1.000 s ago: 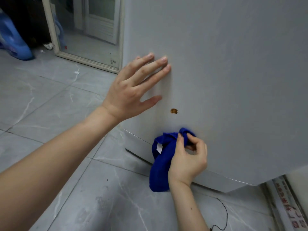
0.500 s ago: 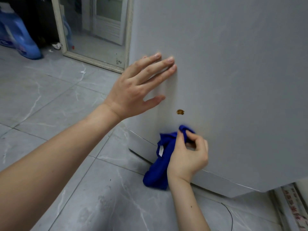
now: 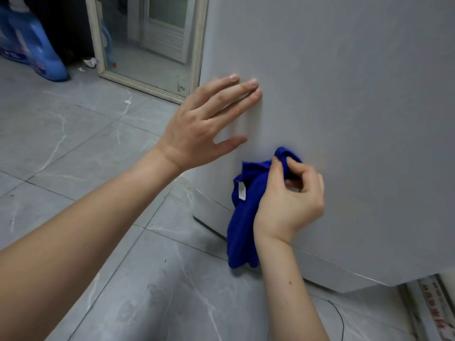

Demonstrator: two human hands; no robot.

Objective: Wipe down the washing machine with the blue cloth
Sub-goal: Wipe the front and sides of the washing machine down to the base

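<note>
The washing machine (image 3: 344, 94) shows as a tall pale grey side panel filling the right of the view. My left hand (image 3: 204, 126) lies flat against the panel near its left edge, fingers spread. Lower down, my right hand (image 3: 288, 200) pinches a bunched blue cloth (image 3: 242, 230) between thumb and fingers. The cloth's top fold presses on the panel, and the rest hangs down toward the machine's base. A white label shows on the cloth. No brown spot is visible on the panel.
Grey marbled floor tiles (image 3: 86, 168) stretch to the left. A framed mirror (image 3: 147, 45) leans behind the machine, with a blue detergent bottle (image 3: 32, 45) at the far left. A thin black cable (image 3: 339, 318) lies on the floor at the lower right.
My right hand has lifted the cloth's top fold up over the small brown spot on the panel, which no longer shows. My left hand stays flat on the panel.
</note>
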